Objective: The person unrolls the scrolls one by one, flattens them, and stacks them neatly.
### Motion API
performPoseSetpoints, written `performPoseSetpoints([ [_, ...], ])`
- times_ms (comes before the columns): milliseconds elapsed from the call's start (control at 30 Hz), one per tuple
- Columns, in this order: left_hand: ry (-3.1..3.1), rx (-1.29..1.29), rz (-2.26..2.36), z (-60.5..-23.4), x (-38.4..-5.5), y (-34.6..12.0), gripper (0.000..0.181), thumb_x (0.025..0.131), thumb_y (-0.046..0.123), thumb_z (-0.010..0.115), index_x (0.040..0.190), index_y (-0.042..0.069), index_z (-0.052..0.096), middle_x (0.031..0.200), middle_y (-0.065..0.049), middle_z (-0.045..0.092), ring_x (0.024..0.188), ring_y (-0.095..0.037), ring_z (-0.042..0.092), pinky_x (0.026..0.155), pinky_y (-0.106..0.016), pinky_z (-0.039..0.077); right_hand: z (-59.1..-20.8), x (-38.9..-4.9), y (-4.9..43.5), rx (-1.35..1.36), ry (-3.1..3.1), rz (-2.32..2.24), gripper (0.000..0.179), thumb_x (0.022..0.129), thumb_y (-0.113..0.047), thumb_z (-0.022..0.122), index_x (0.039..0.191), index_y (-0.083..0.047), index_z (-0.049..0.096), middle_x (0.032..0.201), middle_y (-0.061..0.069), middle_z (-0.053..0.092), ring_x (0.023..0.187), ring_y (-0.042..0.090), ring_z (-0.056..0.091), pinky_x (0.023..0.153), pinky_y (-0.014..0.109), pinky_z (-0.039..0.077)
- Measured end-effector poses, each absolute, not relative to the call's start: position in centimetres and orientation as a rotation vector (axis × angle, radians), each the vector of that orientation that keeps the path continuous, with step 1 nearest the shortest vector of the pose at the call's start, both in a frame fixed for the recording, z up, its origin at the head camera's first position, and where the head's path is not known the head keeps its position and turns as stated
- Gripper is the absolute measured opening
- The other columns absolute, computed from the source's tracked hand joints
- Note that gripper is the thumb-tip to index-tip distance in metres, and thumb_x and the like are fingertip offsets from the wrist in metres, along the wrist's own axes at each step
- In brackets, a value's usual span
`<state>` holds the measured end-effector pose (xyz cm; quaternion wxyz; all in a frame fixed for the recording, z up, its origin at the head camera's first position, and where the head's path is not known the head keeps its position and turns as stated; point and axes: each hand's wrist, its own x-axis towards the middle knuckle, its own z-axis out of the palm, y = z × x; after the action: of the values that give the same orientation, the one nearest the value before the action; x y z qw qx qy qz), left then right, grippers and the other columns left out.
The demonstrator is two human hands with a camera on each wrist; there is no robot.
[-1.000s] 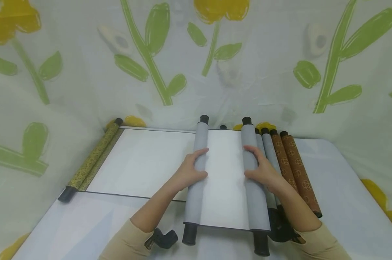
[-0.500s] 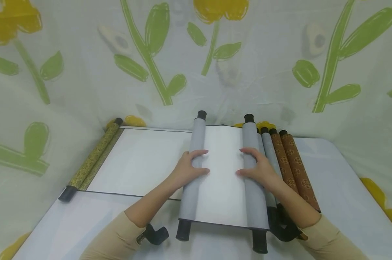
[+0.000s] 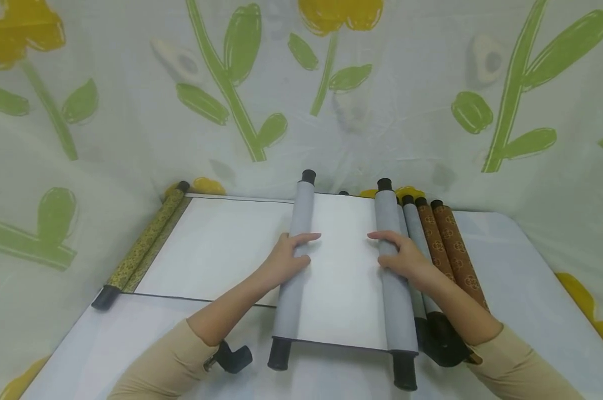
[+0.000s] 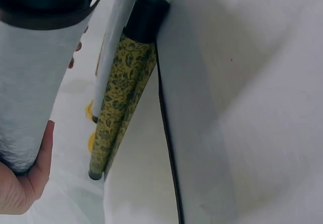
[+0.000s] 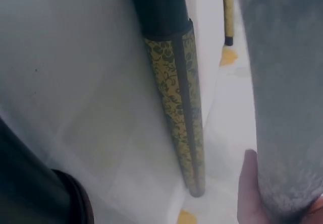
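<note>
Backdrop: we see a flower-printed curtain (image 3: 411, 128) rising behind the worktop's far edge.
Worktop: white-covered (image 3: 516, 266); we find the scrolls spread between its left and right edges.
Yellow-patterned scroll: lies unrolled (image 3: 216, 250), its visible roller slanting along the worktop's left edge.
Grey scroll: partly unrolled (image 3: 343, 272), apparently raised over the worktop's middle, overlapping the yellow-patterned scroll's right part in our head view.
Brown rolls: rest side by side (image 3: 458, 250) toward the worktop's right edge; we think a sweep of the right forearm could set them rolling.
Grey rolls: sit just left of those (image 3: 415, 222), near the grey scroll's right roller; lowering it carelessly could bump them.
Left hand: curled round the left roller (image 3: 286, 261); we judge that a slackened grip could let it drop and unwind.
Right hand: curled round the right roller (image 3: 406, 258); pulling harder than the other could crease or skew the sheet.
Near knobs: hang toward the worktop's near edge (image 3: 279, 355); if tilted down, we expect they could strike first.
</note>
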<state>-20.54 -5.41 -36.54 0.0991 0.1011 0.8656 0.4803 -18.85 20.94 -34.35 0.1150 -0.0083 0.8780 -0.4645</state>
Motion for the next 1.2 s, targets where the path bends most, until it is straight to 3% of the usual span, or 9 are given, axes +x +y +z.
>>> performPoseSetpoints([
  [133,2.553,0.304,1.461,-36.8,-20.7,-5.4,0.046,0.086,0.007,0.049,0.129,0.021,0.060,0.125,-0.023,0.038,0.110,-0.036,0.041,0.076,-0.046,0.043,-34.6,-19.0,21.1,-0.018,2.659,-1.384,0.055,0.079,0.000,0.054,0.134,-0.008,0.052,0.149,0.022,0.030,0.124,0.036,0.033,0.089,0.047,0.035],
  [200,2.553,0.305,1.479,-36.9,-20.8,-5.4,0.045,0.088,0.008,0.050,0.129,0.021,0.060,0.128,-0.024,0.036,0.113,-0.037,0.041,0.079,-0.048,0.044,-34.8,-19.0,21.1,-0.032,2.727,-1.357,0.053,0.080,-0.002,0.061,0.132,-0.008,0.054,0.147,0.022,0.034,0.127,0.037,0.035,0.094,0.050,0.035],
  [367,2.635,0.306,1.465,-36.9,-20.9,-5.5,0.046,0.083,0.017,0.069,0.127,0.023,0.061,0.128,-0.022,0.039,0.114,-0.036,0.045,0.083,-0.050,0.046,-35.0,-19.1,20.9,-0.079,2.847,-1.243,0.063,0.074,-0.013,0.080,0.130,-0.006,0.054,0.142,0.026,0.040,0.133,0.041,0.033,0.102,0.061,0.030],
  [467,2.672,0.294,1.439,-36.8,-20.9,-5.6,0.051,0.077,0.017,0.075,0.126,0.024,0.062,0.126,-0.021,0.042,0.112,-0.035,0.047,0.083,-0.050,0.046,-34.8,-19.1,20.8,-0.080,2.837,-1.229,0.063,0.073,-0.008,0.079,0.130,-0.005,0.053,0.143,0.026,0.039,0.133,0.043,0.032,0.102,0.062,0.029],
  [633,2.665,0.270,1.415,-36.7,-21.0,-5.9,0.054,0.077,0.008,0.070,0.127,0.025,0.061,0.127,-0.021,0.041,0.112,-0.036,0.046,0.080,-0.049,0.047,-34.2,-19.2,20.7,-0.055,2.792,-1.229,0.061,0.074,0.002,0.072,0.131,-0.006,0.053,0.145,0.026,0.036,0.134,0.043,0.029,0.102,0.064,0.027],
  [733,2.677,0.275,1.391,-36.5,-20.9,-6.1,0.055,0.077,0.004,0.063,0.128,0.024,0.060,0.127,-0.021,0.040,0.111,-0.036,0.046,0.079,-0.048,0.047,-33.9,-19.3,20.9,-0.035,2.771,-1.217,0.063,0.073,0.005,0.066,0.133,-0.008,0.051,0.146,0.026,0.033,0.130,0.041,0.032,0.098,0.061,0.032],
  [1000,2.647,0.294,1.418,-36.4,-21.0,-7.0,0.051,0.083,0.000,0.050,0.129,0.020,0.060,0.136,-0.025,0.031,0.122,-0.040,0.038,0.087,-0.056,0.042,-33.5,-19.4,21.6,-0.039,2.702,-1.192,0.065,0.078,0.000,0.057,0.140,-0.012,0.043,0.150,0.027,0.023,0.120,0.039,0.031,0.088,0.054,0.034],
  [1100,2.619,0.284,1.440,-36.6,-21.0,-7.2,0.047,0.087,0.002,0.049,0.129,0.019,0.060,0.139,-0.026,0.027,0.127,-0.043,0.034,0.090,-0.060,0.040,-33.4,-19.4,21.8,-0.046,2.698,-1.204,0.062,0.079,0.000,0.057,0.139,-0.011,0.044,0.150,0.027,0.023,0.123,0.040,0.029,0.088,0.055,0.034],
  [1200,2.623,0.268,1.444,-36.6,-21.0,-7.4,0.046,0.087,0.004,0.051,0.130,0.018,0.059,0.139,-0.026,0.029,0.126,-0.043,0.035,0.090,-0.059,0.041,-33.5,-19.5,22.1,-0.062,2.727,-1.208,0.060,0.080,-0.005,0.066,0.137,-0.009,0.046,0.149,0.028,0.026,0.131,0.043,0.027,0.095,0.061,0.033],
])
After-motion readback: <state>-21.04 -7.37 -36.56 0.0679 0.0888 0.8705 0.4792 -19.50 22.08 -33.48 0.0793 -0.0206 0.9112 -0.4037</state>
